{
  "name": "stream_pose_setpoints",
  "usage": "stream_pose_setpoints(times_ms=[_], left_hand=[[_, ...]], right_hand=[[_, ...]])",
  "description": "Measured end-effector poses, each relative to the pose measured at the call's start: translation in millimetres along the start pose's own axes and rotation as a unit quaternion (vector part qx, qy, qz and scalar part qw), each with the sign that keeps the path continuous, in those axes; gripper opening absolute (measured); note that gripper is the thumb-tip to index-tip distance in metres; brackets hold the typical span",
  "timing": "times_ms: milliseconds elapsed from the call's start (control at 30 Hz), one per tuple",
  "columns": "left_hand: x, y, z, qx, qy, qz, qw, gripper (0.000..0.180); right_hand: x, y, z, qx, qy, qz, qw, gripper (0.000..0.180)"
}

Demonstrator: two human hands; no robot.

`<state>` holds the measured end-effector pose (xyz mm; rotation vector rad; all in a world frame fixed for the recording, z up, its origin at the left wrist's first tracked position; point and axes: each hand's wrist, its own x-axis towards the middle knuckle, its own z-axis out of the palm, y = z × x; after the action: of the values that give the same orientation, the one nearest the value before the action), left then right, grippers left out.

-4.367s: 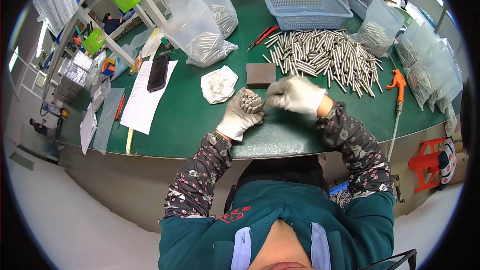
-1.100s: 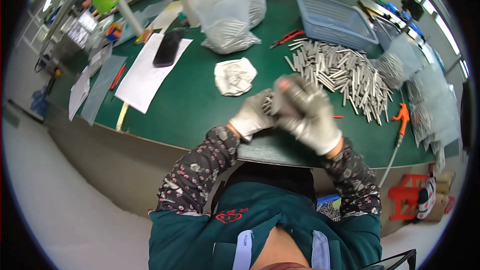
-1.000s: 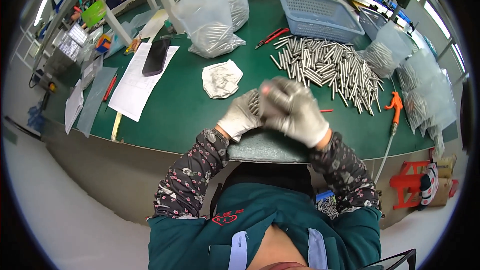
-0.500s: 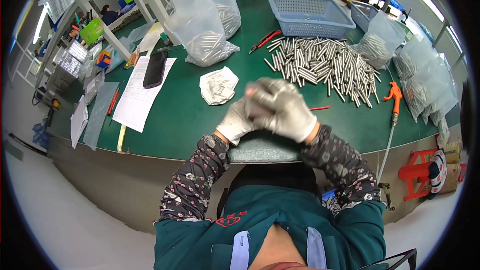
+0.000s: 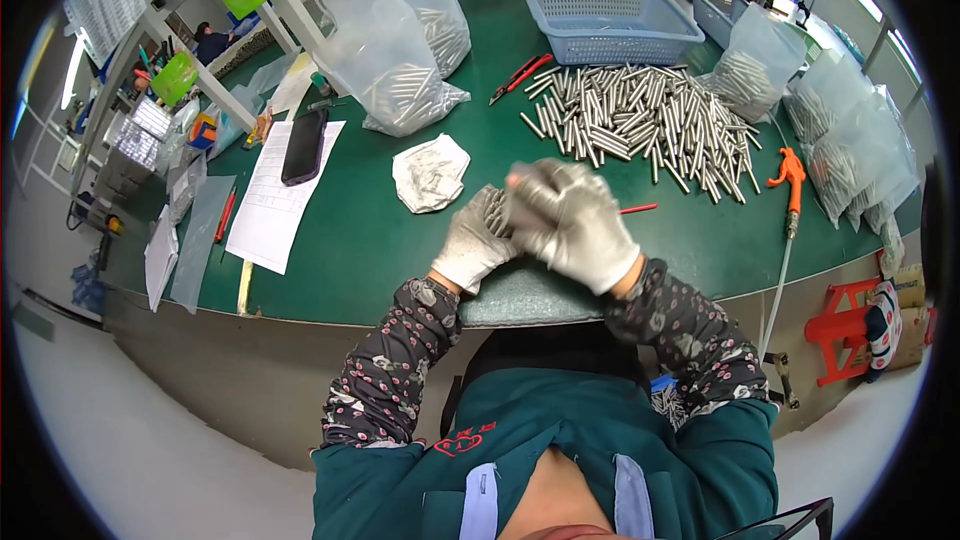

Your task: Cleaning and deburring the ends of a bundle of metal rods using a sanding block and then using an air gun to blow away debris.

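Note:
Both my hands wear whitish work gloves and meet above the near edge of the green table. My left hand [image 5: 474,245] is closed round a bunch of metal pins [image 5: 495,210], whose ends show between the fingers. Against it, my right hand [image 5: 580,225] is curled over the pins' right side, its fingers partly blurred; what they hold, if anything, is hidden. A grey padded mat [image 5: 540,302] lies below my hands. Beyond them spreads a heap of loose metal pins [image 5: 640,120]. A crumpled white cloth [image 5: 430,173] rests left of the heap.
A blue plastic basket [image 5: 612,25] stands behind the heap. Bags of pins [image 5: 400,90] stand at the far left, more bags [image 5: 850,160] at the right. Red-handled pliers [image 5: 520,78], a phone [image 5: 304,147] on paper, a red pen [image 5: 638,208] and an orange air gun [image 5: 788,180] lie around.
The view has shifted slightly. My right hand has moved a little rightward over the left, and pin ends now show more clearly in my left hand.

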<state>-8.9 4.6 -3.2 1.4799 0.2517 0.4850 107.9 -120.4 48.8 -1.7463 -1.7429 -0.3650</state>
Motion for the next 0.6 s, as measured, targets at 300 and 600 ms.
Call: stream_pose_setpoints(times_ms=[300, 600], left_hand=[[4, -24, -7, 0.169, 0.028, 0.013, 0.985, 0.054], [5, -22, -2, 0.215, 0.057, -0.003, 0.975, 0.048]], right_hand=[[-7, 26, 1, -0.06, 0.028, 0.155, 0.986, 0.048], [-3, 30, -8, -0.115, 0.079, 0.194, 0.971, 0.036]])
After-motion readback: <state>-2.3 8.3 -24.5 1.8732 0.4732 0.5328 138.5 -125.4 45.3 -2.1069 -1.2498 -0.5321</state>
